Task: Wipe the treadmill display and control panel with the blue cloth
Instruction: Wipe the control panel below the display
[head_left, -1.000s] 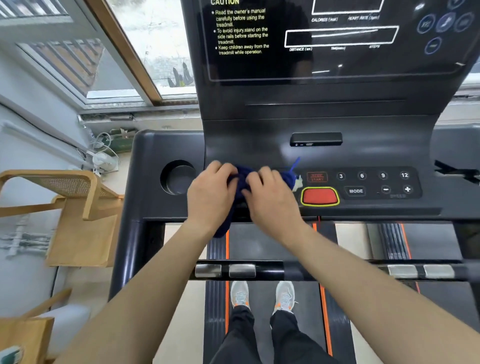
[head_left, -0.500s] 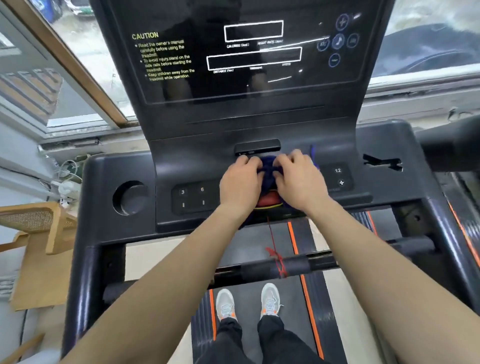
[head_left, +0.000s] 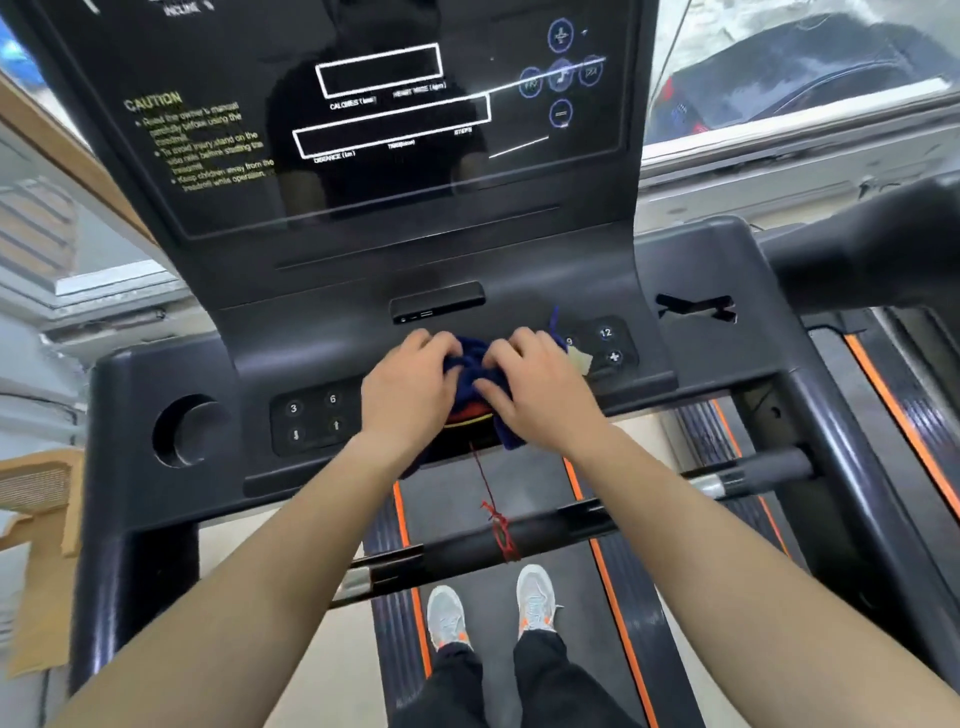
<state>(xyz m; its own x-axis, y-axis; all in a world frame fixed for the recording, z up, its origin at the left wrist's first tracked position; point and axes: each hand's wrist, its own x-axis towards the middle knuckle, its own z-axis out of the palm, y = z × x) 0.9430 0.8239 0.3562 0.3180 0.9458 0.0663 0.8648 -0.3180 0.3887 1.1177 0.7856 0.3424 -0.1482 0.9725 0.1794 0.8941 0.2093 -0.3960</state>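
The blue cloth (head_left: 470, 364) lies bunched on the middle of the treadmill's dark control panel (head_left: 249, 374), over the red button area. My left hand (head_left: 410, 387) presses on its left side and my right hand (head_left: 535, 395) on its right side, fingers curled into the fabric. Buttons 3 and 6 (head_left: 311, 410) show left of my hands, and 12 and plus (head_left: 609, 344) to the right. The glossy black display (head_left: 374, 119) rises above the panel with white boxes and yellow caution text.
A round cup holder (head_left: 182, 431) sits at the panel's left end. A red safety cord (head_left: 493, 509) hangs from under the cloth to the black crossbar (head_left: 545, 535). My feet in grey shoes (head_left: 488, 608) stand on the belt. A wooden chair (head_left: 36, 499) is at the left.
Both hands with the cloth slid right along the control panel, from left of the red button to over it. The camera view shifted up and right, revealing more of the display.
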